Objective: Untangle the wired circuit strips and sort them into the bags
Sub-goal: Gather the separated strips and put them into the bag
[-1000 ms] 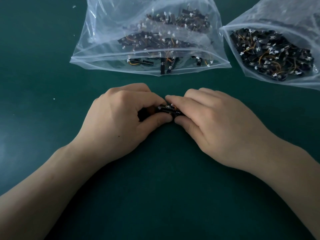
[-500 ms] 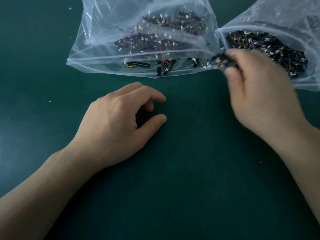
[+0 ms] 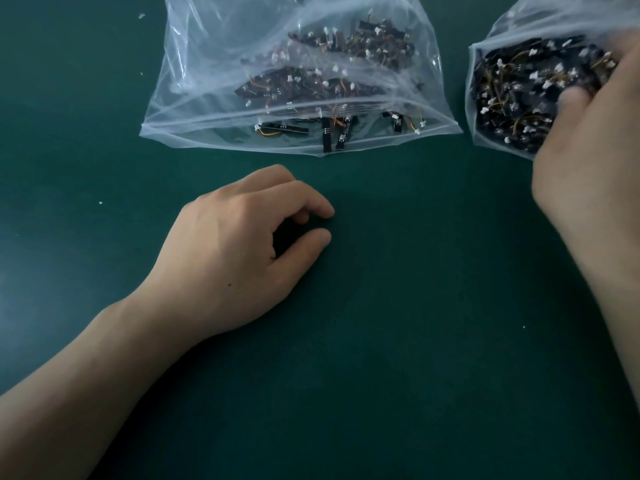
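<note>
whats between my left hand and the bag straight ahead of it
Just bare green mat; the left hand and that bag do not touch. Head view.

Work surface: a dark green table point(image 3: 398, 358), matt and of one even colour across the view. Loose debris lies on it: a white fleck point(image 3: 141, 16) at the far left, a second fleck point(image 3: 141, 73) just nearer, a third fleck point(image 3: 100, 203) at mid left, and a faint fleck point(image 3: 523, 327) well apart on the right. A pale sheen point(image 3: 8, 289) shows at the left edge.
</note>
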The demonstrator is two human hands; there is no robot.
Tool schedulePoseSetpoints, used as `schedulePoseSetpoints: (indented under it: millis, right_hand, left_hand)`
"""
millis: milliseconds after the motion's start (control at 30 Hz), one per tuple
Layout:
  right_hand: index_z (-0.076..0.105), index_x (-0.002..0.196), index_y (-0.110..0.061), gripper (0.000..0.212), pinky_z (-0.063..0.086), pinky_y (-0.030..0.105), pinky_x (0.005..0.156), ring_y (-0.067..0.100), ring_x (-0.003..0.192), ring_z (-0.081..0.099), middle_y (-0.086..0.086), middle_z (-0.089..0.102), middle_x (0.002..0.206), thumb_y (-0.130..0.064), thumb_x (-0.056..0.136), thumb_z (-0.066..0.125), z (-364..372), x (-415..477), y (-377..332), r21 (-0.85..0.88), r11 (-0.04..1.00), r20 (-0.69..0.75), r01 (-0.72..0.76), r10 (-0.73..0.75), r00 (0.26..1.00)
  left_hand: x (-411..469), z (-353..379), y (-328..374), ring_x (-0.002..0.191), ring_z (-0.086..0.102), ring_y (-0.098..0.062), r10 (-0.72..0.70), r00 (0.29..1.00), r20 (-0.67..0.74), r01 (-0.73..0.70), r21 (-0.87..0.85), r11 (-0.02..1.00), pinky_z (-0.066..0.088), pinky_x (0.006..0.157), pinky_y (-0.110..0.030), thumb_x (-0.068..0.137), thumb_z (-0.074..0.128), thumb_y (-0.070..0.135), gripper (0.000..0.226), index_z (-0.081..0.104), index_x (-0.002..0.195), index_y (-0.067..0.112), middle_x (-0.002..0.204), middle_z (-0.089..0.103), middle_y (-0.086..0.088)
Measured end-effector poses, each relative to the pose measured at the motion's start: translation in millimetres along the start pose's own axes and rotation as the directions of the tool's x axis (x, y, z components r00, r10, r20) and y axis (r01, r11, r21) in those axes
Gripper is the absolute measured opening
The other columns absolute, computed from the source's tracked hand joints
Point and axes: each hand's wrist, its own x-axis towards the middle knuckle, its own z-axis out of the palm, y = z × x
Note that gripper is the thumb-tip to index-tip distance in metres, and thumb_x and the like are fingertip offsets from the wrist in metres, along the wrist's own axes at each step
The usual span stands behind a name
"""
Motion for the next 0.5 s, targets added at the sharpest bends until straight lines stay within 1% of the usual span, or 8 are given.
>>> schedulePoseSetpoints:
  millis: [67, 133, 200, 267, 300, 367, 433, 500]
  right_hand:
    - [0.043, 0.139, -0.012, 0.037, 0.048, 0.046, 0.084, 0.042, 0.115, 0.057, 0.019, 0.056, 0.135, -0.029, 0.106, 0.038, 0.3, 0.5, 2.9, -0.013, 1.000, 0.081, 0.003, -0.002, 0.997]
    - [0.051, 0.129, -0.008, 0.030, 0.047, 0.048, 0.080, 0.048, 0.109, 0.058, 0.026, 0.057, 0.124, -0.023, 0.105, 0.041, 0.4, 0.4, 7.6, -0.062, 0.997, 0.165, 0.050, -0.040, 0.985]
    - [0.055, 0.118, -0.007, 0.024, 0.049, 0.052, 0.080, 0.052, 0.107, 0.056, 0.029, 0.055, 0.120, -0.022, 0.106, 0.043, 0.8, -1.0, 8.2, -0.102, 0.992, 0.224, 0.070, -0.046, 0.974]
    - [0.053, 0.110, -0.005, 0.025, 0.047, 0.052, 0.080, 0.053, 0.106, 0.054, 0.029, 0.052, 0.120, -0.027, 0.106, 0.043, 1.3, -3.3, 5.1, -0.118, 0.990, 0.225, 0.082, -0.054, 0.973]
    - [0.053, 0.110, -0.003, 0.029, 0.047, 0.053, 0.080, 0.053, 0.106, 0.054, 0.030, 0.052, 0.120, -0.031, 0.106, 0.044, 1.6, -4.3, 3.7, -0.127, 0.987, 0.217, 0.094, -0.065, 0.974]
    - [0.053, 0.116, 0.001, 0.037, 0.048, 0.054, 0.080, 0.053, 0.106, 0.055, 0.031, 0.052, 0.122, -0.034, 0.104, 0.050, 1.6, -4.8, 3.1, -0.137, 0.983, 0.209, 0.122, -0.092, 0.974]
    - [0.052, 0.115, 0.002, 0.032, 0.045, 0.050, 0.072, 0.053, 0.101, 0.056, 0.032, 0.053, 0.117, -0.027, 0.102, 0.056, 2.8, -3.5, 5.1, -0.123, 0.983, 0.193, 0.135, -0.109, 0.975]
    - [0.052, 0.113, 0.001, 0.023, 0.040, 0.045, 0.067, 0.052, 0.095, 0.058, 0.032, 0.056, 0.112, -0.018, 0.101, 0.058, 3.8, -1.4, 6.6, -0.086, 0.991, 0.172, 0.101, -0.085, 0.981]
  left_hand:
    - [-0.1, 0.0, 0.2, 0.077, 0.058, -0.008, 0.001, 1.000, -0.003, -0.001, 0.004, 1.000, 0.050, 0.065, -0.029, 0.091, 0.062, 0.047, 0.020, 0.069, 0.110, 0.043, 0.097, 0.058, 0.022]
    - [-0.2, -0.2, 0.6, 0.076, 0.059, -0.010, 0.001, 1.000, -0.003, -0.001, 0.003, 1.000, 0.051, 0.066, -0.030, 0.091, 0.062, 0.047, 0.020, 0.069, 0.109, 0.043, 0.097, 0.058, 0.022]
    - [-0.1, -0.3, 0.7, 0.075, 0.060, -0.010, 0.005, 1.000, -0.005, -0.005, -0.001, 1.000, 0.052, 0.066, -0.032, 0.091, 0.062, 0.047, 0.020, 0.070, 0.109, 0.042, 0.097, 0.058, 0.022]
    - [0.0, 0.0, 0.8, 0.075, 0.061, -0.010, 0.010, 1.000, -0.006, -0.010, -0.002, 1.000, 0.053, 0.065, -0.034, 0.092, 0.063, 0.046, 0.019, 0.070, 0.109, 0.041, 0.097, 0.058, 0.022]
    - [0.1, 0.1, 0.7, 0.075, 0.060, -0.010, 0.012, 1.000, -0.007, -0.012, -0.002, 1.000, 0.053, 0.065, -0.034, 0.092, 0.063, 0.046, 0.019, 0.070, 0.109, 0.041, 0.097, 0.058, 0.022]
    - [0.3, 0.1, 0.4, 0.076, 0.060, -0.009, 0.013, 1.000, -0.010, -0.013, 0.000, 1.000, 0.053, 0.065, -0.033, 0.092, 0.063, 0.046, 0.019, 0.070, 0.109, 0.041, 0.097, 0.058, 0.022]
    - [0.3, 0.2, 0.4, 0.075, 0.059, -0.010, 0.015, 1.000, -0.009, -0.015, -0.002, 1.000, 0.052, 0.065, -0.033, 0.092, 0.063, 0.045, 0.019, 0.070, 0.109, 0.041, 0.097, 0.058, 0.022]
    - [0.5, 0.0, 0.3, 0.075, 0.060, -0.011, 0.015, 1.000, -0.012, -0.015, -0.001, 1.000, 0.051, 0.065, -0.031, 0.091, 0.063, 0.045, 0.019, 0.070, 0.109, 0.041, 0.097, 0.058, 0.022]
